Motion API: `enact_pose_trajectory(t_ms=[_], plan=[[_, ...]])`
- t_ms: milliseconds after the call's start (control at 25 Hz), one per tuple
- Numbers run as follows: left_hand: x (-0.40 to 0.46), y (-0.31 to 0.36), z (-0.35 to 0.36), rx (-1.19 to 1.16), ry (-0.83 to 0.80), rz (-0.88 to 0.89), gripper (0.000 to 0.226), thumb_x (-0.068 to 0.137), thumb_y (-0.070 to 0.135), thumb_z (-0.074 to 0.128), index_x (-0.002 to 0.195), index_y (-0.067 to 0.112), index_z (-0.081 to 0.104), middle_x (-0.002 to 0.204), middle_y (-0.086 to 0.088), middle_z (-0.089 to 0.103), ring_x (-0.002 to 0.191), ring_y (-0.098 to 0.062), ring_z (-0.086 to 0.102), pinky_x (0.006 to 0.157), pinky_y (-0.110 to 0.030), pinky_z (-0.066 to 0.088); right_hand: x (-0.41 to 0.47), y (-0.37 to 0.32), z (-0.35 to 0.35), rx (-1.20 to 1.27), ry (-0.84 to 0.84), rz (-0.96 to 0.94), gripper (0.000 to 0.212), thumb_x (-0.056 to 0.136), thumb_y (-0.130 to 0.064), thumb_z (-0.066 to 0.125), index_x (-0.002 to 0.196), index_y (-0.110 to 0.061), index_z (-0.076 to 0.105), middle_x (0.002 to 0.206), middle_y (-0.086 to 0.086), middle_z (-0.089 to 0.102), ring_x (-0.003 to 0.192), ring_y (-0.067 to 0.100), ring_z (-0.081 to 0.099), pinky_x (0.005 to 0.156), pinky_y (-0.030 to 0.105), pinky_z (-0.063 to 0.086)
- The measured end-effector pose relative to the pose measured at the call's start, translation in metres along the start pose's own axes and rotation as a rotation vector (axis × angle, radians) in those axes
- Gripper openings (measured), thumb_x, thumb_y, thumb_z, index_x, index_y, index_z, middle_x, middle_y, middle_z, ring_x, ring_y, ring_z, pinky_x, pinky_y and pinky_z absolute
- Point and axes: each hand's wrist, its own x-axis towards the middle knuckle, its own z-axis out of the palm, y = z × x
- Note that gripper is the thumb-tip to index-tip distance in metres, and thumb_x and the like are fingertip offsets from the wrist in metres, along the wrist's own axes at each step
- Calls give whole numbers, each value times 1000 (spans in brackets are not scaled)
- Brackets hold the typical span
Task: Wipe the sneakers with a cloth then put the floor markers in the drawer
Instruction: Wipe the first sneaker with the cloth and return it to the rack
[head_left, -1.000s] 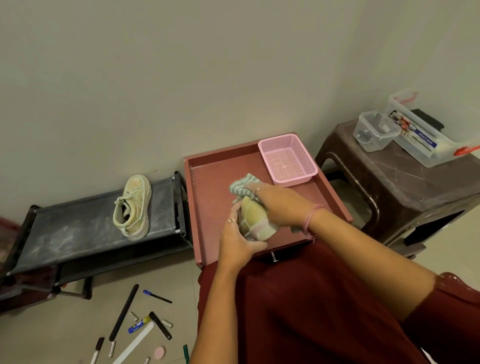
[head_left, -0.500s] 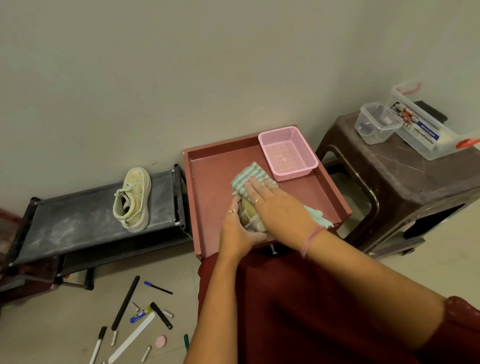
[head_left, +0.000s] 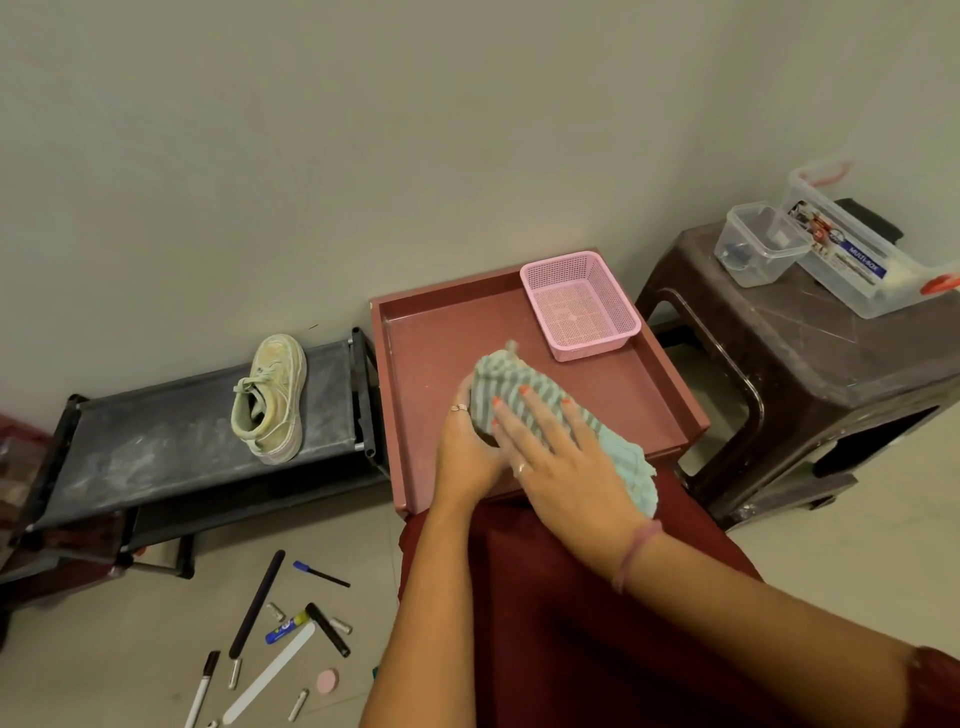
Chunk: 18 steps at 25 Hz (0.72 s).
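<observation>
A person sits facing a plain wall, both arms reaching forward over a dark red lap. Ahead lies an open red drawer (head_left: 415, 395), pulled out toward the knees, with raised rims on all sides. To its left stands a low black rack (head_left: 156, 441); to its right, a brown stool (head_left: 810, 364) carrying clear boxes (head_left: 852, 244). A pink basket (head_left: 579, 304) sits in the drawer's far right corner.

One sneaker (head_left: 272, 397) rests on the rack, well apart from the hands. The other sneaker is over the drawer's near edge, now almost fully hidden under a striped green cloth (head_left: 524, 397). A second ago its pale toe showed beneath the cloth; since then the right hand (head_left: 556, 462) has slid forward and spread flat, fingers straight, pressing the cloth across it. The left hand (head_left: 462, 452) has its grip closed around the shoe from the left, steadying it. Judging by this, wiping of the first shoe is mid-stroke, and the second shoe is yet untouched.

The floor markers (head_left: 291, 623) lie scattered on the floor at lower left, among small caps and a pink disc, none in the drawer yet.

The drawer floor beyond the hands is bare up to the basket. The cloth's tail hangs past the near rim, beside the right wrist.
</observation>
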Motion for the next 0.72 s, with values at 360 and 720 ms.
enact_pose_trajectory(t_ms=[360, 720], plan=[[-2, 4, -1, -80, -47, -9, 95, 58, -12, 81, 137, 22, 41, 121, 12, 62, 106, 1, 62, 83, -14, 49, 3, 21, 6, 215, 69, 64, 56, 91, -5, 28, 147, -12, 27, 153, 5, 29, 139, 32, 31, 106, 47, 40], [-3, 14, -11, -61, -78, -93, 127, 51, 14, 86, 140, 64, 12, 146, 7, 43, 128, -14, 51, 98, -42, 50, 40, 44, -24, 1185, -210, 392, 83, 77, 16, 39, 150, -17, 17, 153, -3, 19, 141, 15, 19, 114, 22, 19]])
